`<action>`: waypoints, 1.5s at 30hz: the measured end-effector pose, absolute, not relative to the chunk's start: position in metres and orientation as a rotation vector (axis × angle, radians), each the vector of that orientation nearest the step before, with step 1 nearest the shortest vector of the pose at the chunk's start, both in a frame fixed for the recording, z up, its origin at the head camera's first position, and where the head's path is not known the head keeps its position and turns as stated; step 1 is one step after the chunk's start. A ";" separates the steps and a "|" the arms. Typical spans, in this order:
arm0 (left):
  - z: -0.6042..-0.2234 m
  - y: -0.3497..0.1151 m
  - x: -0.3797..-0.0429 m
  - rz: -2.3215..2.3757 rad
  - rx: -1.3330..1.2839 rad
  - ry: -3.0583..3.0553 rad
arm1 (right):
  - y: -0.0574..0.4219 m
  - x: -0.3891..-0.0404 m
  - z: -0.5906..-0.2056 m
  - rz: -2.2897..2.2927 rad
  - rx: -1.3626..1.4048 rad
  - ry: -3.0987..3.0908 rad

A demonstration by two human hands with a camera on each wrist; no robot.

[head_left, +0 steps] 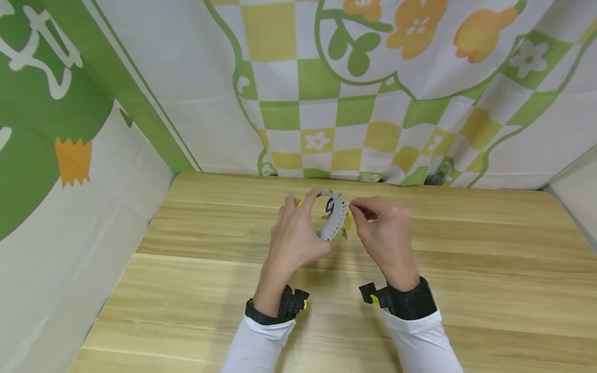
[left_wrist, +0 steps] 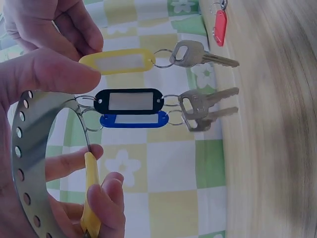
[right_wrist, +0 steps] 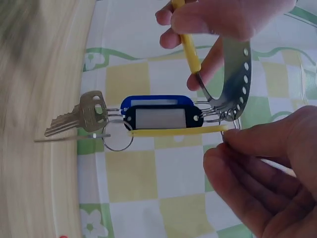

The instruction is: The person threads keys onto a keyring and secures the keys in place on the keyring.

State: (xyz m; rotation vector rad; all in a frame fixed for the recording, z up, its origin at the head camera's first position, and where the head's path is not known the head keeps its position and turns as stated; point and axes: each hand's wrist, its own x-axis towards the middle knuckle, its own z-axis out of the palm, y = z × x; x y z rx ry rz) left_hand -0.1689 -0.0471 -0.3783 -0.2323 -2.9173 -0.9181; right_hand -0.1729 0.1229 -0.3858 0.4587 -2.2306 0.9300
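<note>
My left hand (head_left: 296,235) grips a large perforated metal key ring (head_left: 335,223) with a yellow handle (left_wrist: 91,198), holding it above the table. From the key ring hang a black key tag (left_wrist: 130,101) and a blue key tag (left_wrist: 133,120), each with a metal key (left_wrist: 190,100) on a small split ring. My right hand (head_left: 384,235) pinches the end of a yellow key tag (left_wrist: 118,61) at its small ring, close beside the key ring; a key (left_wrist: 189,53) dangles from it. Whether the yellow tag's ring is threaded on the key ring, I cannot tell.
A red key tag (left_wrist: 220,27) shows near the edge of the left wrist view, by the wooden table (head_left: 466,290). Behind the table hangs a green, yellow and white checked curtain (head_left: 322,114). A patterned cloth wall (head_left: 116,207) stands at the left.
</note>
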 end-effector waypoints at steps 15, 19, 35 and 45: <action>-0.378 -0.052 -0.167 -0.935 -0.356 -2.954 | 0.135 -0.177 -0.388 0.874 0.716 -2.192; -0.377 -0.054 -0.168 -0.972 -0.391 -2.960 | 0.137 -0.177 -0.388 0.881 0.743 -2.194; -0.377 -0.047 -0.169 -0.903 -0.282 -2.923 | 0.128 -0.177 -0.391 0.960 0.514 -2.226; -0.378 -0.049 -0.170 -0.826 -0.319 -2.952 | 0.134 -0.178 -0.392 0.876 0.627 -2.234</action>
